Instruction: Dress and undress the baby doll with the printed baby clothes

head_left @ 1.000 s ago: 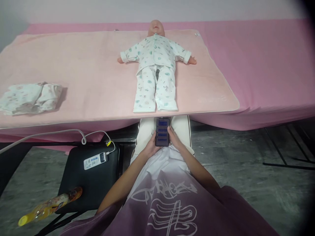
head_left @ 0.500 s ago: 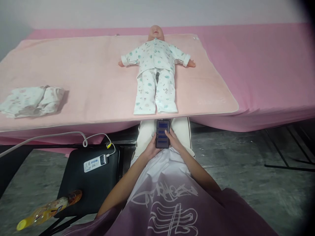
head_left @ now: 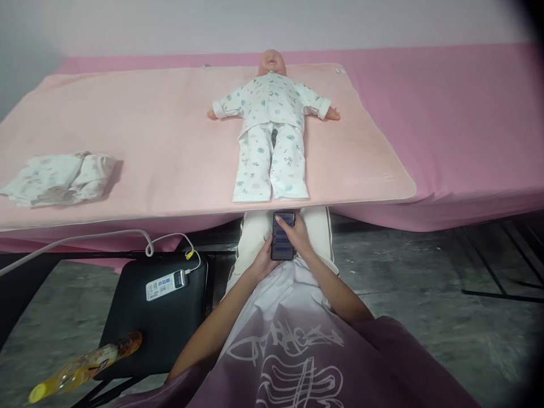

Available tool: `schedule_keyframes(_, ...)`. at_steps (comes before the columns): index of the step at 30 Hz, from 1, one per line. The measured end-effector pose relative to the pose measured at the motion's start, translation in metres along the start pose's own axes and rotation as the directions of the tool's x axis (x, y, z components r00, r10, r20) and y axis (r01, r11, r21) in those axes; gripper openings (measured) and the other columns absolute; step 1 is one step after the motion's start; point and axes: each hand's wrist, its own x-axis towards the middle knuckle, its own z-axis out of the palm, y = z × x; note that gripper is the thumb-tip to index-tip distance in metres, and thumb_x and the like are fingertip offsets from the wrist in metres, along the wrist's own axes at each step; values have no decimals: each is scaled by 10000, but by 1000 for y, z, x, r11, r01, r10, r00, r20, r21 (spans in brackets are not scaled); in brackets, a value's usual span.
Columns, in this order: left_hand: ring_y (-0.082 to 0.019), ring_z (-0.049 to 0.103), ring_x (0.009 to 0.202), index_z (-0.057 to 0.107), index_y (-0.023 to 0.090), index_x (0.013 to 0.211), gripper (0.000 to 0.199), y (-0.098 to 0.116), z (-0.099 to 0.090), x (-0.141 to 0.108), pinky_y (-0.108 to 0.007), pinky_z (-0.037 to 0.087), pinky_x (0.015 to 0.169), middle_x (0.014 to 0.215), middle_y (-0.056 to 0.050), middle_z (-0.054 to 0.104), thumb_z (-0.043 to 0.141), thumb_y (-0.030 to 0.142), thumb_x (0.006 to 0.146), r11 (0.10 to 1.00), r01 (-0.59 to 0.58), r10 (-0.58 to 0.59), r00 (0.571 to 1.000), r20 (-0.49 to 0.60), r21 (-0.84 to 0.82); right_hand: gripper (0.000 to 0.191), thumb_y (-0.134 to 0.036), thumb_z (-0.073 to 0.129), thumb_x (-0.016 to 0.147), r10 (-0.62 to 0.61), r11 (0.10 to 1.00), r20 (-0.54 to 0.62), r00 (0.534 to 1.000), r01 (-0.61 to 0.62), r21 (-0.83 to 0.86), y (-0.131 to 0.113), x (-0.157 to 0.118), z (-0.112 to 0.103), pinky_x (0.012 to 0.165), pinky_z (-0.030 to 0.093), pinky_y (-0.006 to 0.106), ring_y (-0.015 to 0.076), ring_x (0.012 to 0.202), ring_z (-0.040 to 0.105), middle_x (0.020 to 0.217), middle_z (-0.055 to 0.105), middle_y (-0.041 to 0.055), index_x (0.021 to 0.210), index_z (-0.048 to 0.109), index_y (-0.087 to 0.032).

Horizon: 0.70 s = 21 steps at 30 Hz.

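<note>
Over my lap, a dark smartphone [head_left: 283,241] with a lit screen lies between both hands. My left hand [head_left: 264,260] is closed around its lower left side. From the right, my right hand [head_left: 297,232] grips the other edge, its thumb lying across the upper part of the screen. Beyond the phone, a baby doll [head_left: 272,136] in white printed pyjamas is stretched out on its back, arms spread, feet end toward me. Neither hand touches the doll.
A peach mat [head_left: 170,124] covers part of the pink-draped table [head_left: 446,124]. Folded baby clothes [head_left: 59,178] lie at its left. On a black stool [head_left: 157,328] beside me are a white power bank [head_left: 166,285] with a cable [head_left: 106,232] and a yellow-capped bottle [head_left: 87,365].
My right thumb has moved up and left across the phone screen. The whole scene sits slightly lower and further right, as the camera has shifted. The doll and clothes keep their places.
</note>
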Motion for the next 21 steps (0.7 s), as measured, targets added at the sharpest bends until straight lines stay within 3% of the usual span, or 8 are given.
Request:
schedule_keyframes(6, -325, 768, 1354, 684, 175, 1608, 599, -3, -1, 0, -514, 537, 1272, 1418, -169, 809, 450, 556, 1209, 1000, -14, 14, 999, 37, 17, 588, -710, 863, 885, 23, 999, -31, 999, -22, 47, -7, 0, 2, 1040, 608, 429, 292, 1089, 766, 1178, 826, 75, 1225, 759, -241)
schedule_keyframes(11, -332, 767, 1351, 667, 177, 1632, 630, -3, -4, 0, -517, 532, 1274, 1457, -176, 792, 472, 588, 1196, 1000, -11, 9, 998, 58, 22, 549, -693, 668, 1031, 5, 984, 48, 999, -14, 180, -4, -9, -9, 1075, 586, 403, 296, 1258, 705, 1329, 780, 73, 1339, 733, -243)
schedule_keyframes(15, -332, 777, 1330, 661, 159, 1636, 642, -3, -5, 0, -516, 550, 1251, 1448, -189, 794, 441, 581, 1204, 1000, -9, 8, 999, 35, 26, 523, -653, 691, 1016, 98, 955, 200, 975, -149, 257, 4, -23, -22, 816, 607, 326, 271, 1107, 716, 1266, 762, 65, 1348, 703, -249)
schedule_keyframes(18, -334, 783, 1319, 672, 153, 1621, 632, -2, -6, 0, -512, 565, 1232, 1419, -188, 807, 452, 573, 1204, 1000, -14, 14, 999, 30, 10, 541, -603, 752, 994, 145, 932, 361, 921, -250, 262, 13, -35, -33, 636, 534, 275, 230, 941, 700, 1235, 756, 50, 1423, 659, -286)
schedule_keyframes(21, -332, 785, 1314, 692, 148, 1594, 621, 0, -7, -2, -502, 573, 1224, 1396, -183, 817, 464, 571, 1202, 999, -44, 44, 998, 33, -8, 629, -512, 850, 945, 106, 932, 514, 851, -265, 247, 25, -41, -42, 692, 557, 277, 228, 985, 701, 1266, 753, 52, 1492, 628, -297)
